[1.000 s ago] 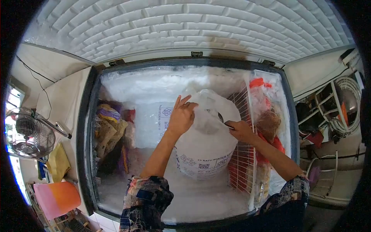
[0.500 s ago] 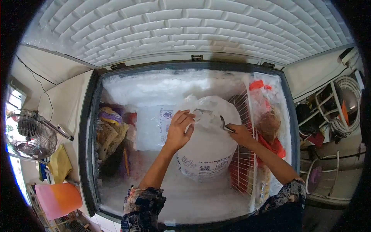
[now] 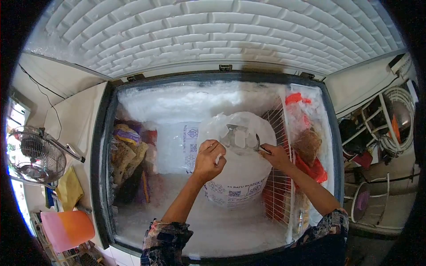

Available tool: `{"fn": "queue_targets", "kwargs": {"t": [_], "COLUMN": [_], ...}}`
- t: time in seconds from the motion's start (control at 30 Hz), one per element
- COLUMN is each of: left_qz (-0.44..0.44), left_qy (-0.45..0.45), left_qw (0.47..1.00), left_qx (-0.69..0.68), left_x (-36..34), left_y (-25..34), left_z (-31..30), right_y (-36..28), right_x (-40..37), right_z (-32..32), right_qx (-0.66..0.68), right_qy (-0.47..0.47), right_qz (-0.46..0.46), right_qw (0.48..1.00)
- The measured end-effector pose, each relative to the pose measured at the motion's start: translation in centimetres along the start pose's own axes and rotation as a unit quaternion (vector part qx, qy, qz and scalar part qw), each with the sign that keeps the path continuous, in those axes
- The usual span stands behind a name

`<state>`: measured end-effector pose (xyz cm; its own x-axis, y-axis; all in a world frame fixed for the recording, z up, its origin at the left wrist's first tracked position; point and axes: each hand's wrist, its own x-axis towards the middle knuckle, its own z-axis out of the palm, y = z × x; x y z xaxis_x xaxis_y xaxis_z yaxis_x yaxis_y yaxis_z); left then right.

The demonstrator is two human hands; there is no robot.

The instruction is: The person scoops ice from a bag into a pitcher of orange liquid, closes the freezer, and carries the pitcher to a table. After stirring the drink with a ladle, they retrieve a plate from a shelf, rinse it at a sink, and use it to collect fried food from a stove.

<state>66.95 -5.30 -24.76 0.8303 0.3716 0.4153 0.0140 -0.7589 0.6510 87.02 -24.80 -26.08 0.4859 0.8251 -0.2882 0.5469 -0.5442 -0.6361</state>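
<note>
White printed ice bag (image 3: 237, 177), orange bucket (image 3: 66, 228)

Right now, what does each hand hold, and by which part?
The left hand holds the ice bag by its open plastic edge. The right hand holds a scoop by its handle.

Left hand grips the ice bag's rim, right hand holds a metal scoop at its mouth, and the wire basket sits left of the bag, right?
No: the head view shows the wire basket right of the ice bag. Left hand on rim and right hand with metal scoop are correct.
</note>
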Motion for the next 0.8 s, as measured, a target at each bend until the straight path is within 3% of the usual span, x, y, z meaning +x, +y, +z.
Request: {"fn": "queue_targets", "kwargs": {"t": [0.17, 0.67, 0.8], "left_qz": [-0.013, 0.007, -0.023], "left_qy": [0.012, -0.004, 0.011], "left_qw": [1.0, 0.999, 0.999], "left_qx": [0.0, 0.036, 0.033], "left_x": [-0.1, -0.5, -0.3], "left_y": [0.1, 0.2, 1.2], "left_z": [-0.1, 0.5, 0.3], "right_y": [1.5, -1.7, -2.5], "right_x": [-0.5, -3.2, -3.5], "right_z": [-0.3, -4.8, -5.1], "right_qx": [0.006, -0.038, -0.026], "right_qy": [0.023, 0.035, 0.044], "right_qz": [-0.028, -0.038, -0.042], "right_qw": [0.999, 0.998, 0.998]}}
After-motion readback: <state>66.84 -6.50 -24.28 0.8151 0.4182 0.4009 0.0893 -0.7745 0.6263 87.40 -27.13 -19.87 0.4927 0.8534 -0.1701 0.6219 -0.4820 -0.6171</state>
